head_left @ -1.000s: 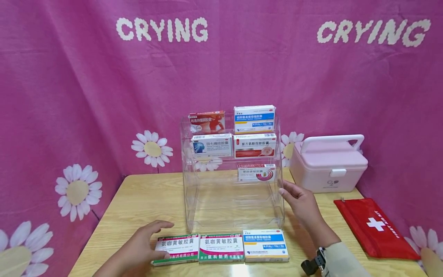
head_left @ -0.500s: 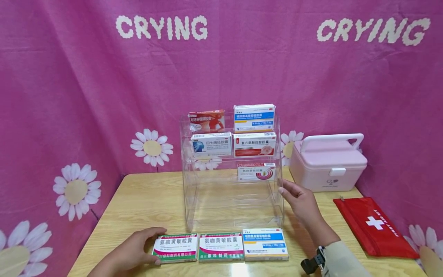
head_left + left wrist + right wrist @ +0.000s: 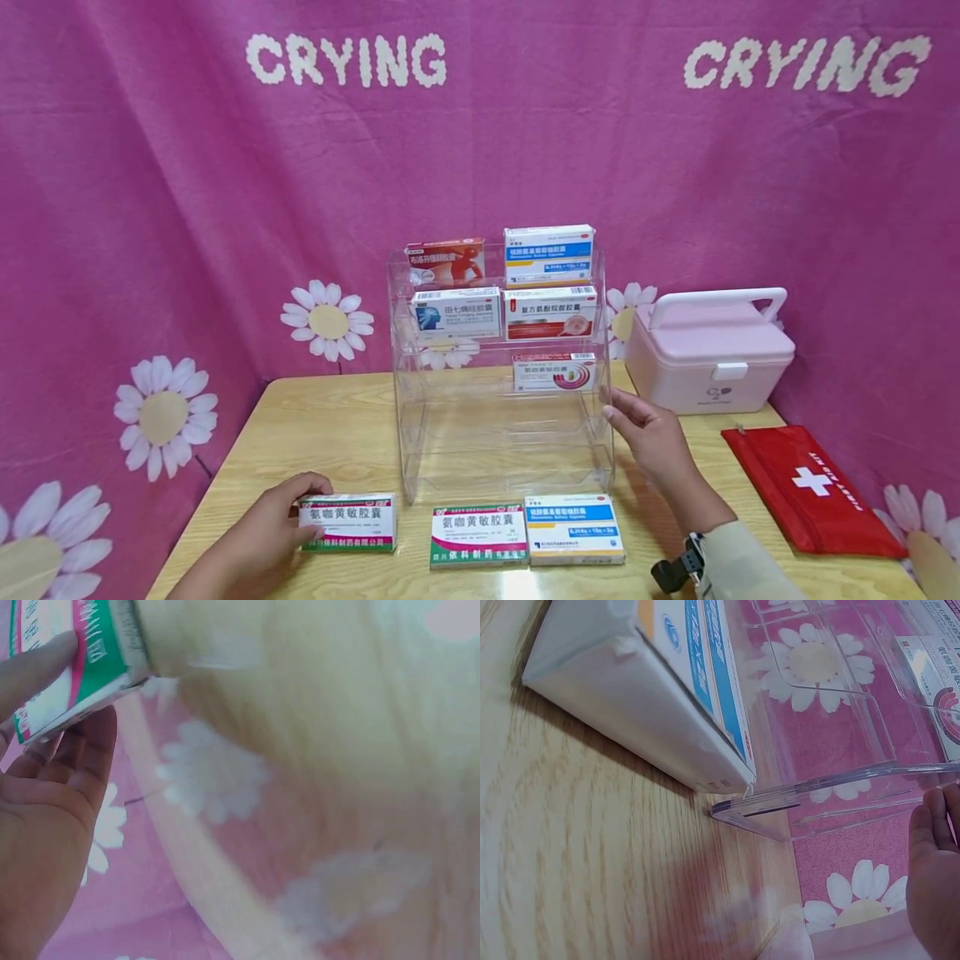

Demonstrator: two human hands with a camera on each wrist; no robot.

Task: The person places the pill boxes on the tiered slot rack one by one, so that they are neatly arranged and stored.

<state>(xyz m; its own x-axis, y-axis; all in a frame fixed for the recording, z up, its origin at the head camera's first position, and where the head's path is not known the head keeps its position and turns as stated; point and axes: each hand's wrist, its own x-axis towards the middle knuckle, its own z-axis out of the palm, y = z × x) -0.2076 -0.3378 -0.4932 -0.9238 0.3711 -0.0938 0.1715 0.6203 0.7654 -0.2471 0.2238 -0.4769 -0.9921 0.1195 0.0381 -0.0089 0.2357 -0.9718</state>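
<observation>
My left hand (image 3: 277, 521) holds a white, green and magenta medicine box (image 3: 350, 525) by its left end, the thumb across its printed face. The left wrist view shows the same box (image 3: 97, 660) tilted, its edge raised off the table. A matching medicine box (image 3: 478, 537) lies to the right, beside a blue, white and yellow medicine box (image 3: 576, 530). My right hand (image 3: 654, 437) grips the right side edge of a clear tiered display rack (image 3: 506, 462). In the right wrist view its fingers (image 3: 924, 832) are at that panel; the thumb is hidden there.
Several medicine boxes stand in the rack's upper tiers, including a red box (image 3: 446, 262) and a white and red box (image 3: 555, 373). A pink lidded case (image 3: 712, 367) and a red first aid pouch (image 3: 813, 492) lie to the right on the wooden table (image 3: 315, 425).
My left hand has closed on the leftmost green medicine box and drawn it left and upward, away from its neighbour. The right hand stays at the rack.
</observation>
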